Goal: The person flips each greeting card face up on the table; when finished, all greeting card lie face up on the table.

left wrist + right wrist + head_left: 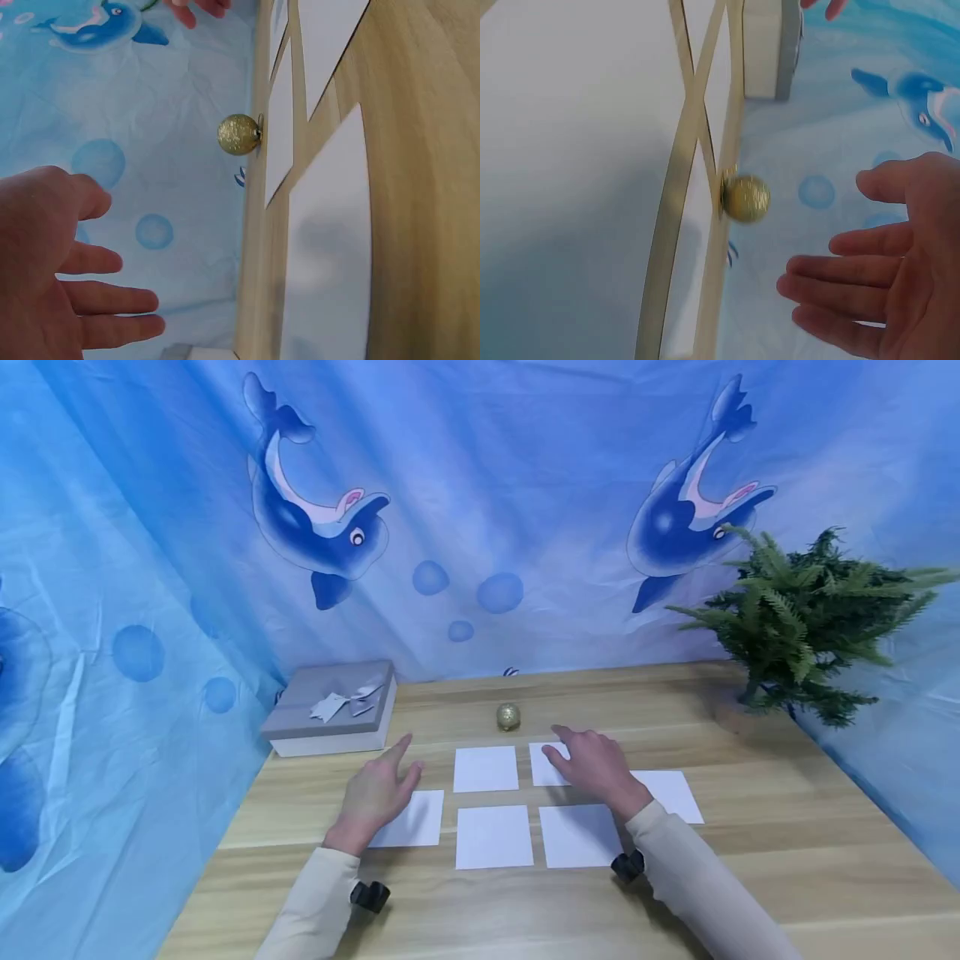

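Several white paper squares lie on the wooden table in two rows, among them a front middle paper and a back middle paper. My left hand hovers over the leftmost paper, its fingers extended and holding nothing. Over the back right paper is my right hand, fingers loosely straight, also holding nothing. A gold glittery ball ornament sits behind the papers, apart from both hands. The left wrist view shows the same gold ball beyond the papers.
A grey-lidded gift box with a ribbon bow stands at the table's back left. At the back right, a green artificial fir tree leans over the edge. A blue dolphin-print curtain hangs behind the table.
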A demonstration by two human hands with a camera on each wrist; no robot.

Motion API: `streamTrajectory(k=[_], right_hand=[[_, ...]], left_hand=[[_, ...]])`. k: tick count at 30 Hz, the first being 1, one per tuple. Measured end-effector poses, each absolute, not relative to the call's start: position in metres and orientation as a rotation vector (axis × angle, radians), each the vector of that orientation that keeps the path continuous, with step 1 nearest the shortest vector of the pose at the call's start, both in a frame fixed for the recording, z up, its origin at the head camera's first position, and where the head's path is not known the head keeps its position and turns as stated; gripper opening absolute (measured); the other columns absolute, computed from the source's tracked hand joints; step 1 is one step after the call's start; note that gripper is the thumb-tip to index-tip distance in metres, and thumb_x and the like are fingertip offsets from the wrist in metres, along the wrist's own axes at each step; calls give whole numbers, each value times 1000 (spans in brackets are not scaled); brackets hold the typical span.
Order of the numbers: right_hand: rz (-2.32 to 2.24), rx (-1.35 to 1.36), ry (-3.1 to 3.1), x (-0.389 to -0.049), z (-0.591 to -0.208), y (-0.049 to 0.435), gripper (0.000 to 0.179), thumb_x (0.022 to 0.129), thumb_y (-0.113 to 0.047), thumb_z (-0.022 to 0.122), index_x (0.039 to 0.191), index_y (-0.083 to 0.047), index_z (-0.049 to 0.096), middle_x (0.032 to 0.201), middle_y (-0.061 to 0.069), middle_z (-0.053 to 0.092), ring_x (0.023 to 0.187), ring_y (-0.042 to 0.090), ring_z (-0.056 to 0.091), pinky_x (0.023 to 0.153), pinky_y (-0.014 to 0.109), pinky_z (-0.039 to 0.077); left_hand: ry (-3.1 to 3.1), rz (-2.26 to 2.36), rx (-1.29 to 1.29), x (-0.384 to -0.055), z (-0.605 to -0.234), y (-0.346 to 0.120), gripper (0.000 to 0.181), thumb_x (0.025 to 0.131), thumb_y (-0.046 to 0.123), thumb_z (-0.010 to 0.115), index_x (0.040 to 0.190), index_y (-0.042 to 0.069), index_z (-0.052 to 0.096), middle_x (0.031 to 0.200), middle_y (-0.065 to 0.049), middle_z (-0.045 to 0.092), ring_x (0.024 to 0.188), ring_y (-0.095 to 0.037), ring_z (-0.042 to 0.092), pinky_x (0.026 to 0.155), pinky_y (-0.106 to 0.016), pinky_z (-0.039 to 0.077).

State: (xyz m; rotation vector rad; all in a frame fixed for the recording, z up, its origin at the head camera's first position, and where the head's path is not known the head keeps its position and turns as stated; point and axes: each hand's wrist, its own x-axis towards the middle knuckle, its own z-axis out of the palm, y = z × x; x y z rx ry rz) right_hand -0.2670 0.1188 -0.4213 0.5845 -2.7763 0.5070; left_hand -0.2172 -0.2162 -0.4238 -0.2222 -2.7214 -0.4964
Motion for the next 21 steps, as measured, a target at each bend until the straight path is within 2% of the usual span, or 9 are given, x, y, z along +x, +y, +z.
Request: streamTrajectory(k=[1,3,5,14,17,21], right_hand=[[516,600,-2765,-267,-421,114,47,94,-40,60,126,-5,65,79,10,71,66,24,65,52,36,51],[524,640,-2734,-267,-422,104,40,94,-37,61,118,-6,68,88,8,74,71,22,68,55,35,53],[542,682,-2722,-267,-422,95,36,93,-34,62,115,-6,70,90,7,74,73,21,69,55,35,53],[554,838,-2769,-268,-424,59,28,90,-30,66,106,-8,72,71,-6,67,66,8,62,57,32,51],[561,889,-2763,-269,-423,46,25,89,-28,68,104,-8,72,69,-6,66,63,7,60,56,32,51],[619,984,-2792,-271,-420,26,26,91,-27,66,107,-7,71,73,-4,68,64,6,60,58,30,51]], left_hand=[[-2701,-510,-211,-216,-425,-218,49,95,31,59,137,6,56,116,-24,67,97,-42,67,76,-56,55],[-2688,-520,-184,-214,-427,-220,44,95,31,59,132,6,61,110,-23,69,93,-41,68,69,-55,55],[-2673,-531,-173,-211,-429,-224,40,95,29,59,127,5,64,111,-22,69,97,-40,67,73,-55,55],[-2727,-641,-69,-196,-432,-245,37,96,26,58,123,2,65,122,-19,66,112,-39,62,90,-54,51],[-2717,-682,-46,-191,-433,-254,35,95,23,59,122,1,66,120,-21,66,111,-39,62,91,-54,51],[-2710,-766,9,-186,-436,-264,34,96,19,59,122,-2,65,116,-23,67,105,-37,64,90,-51,52]])
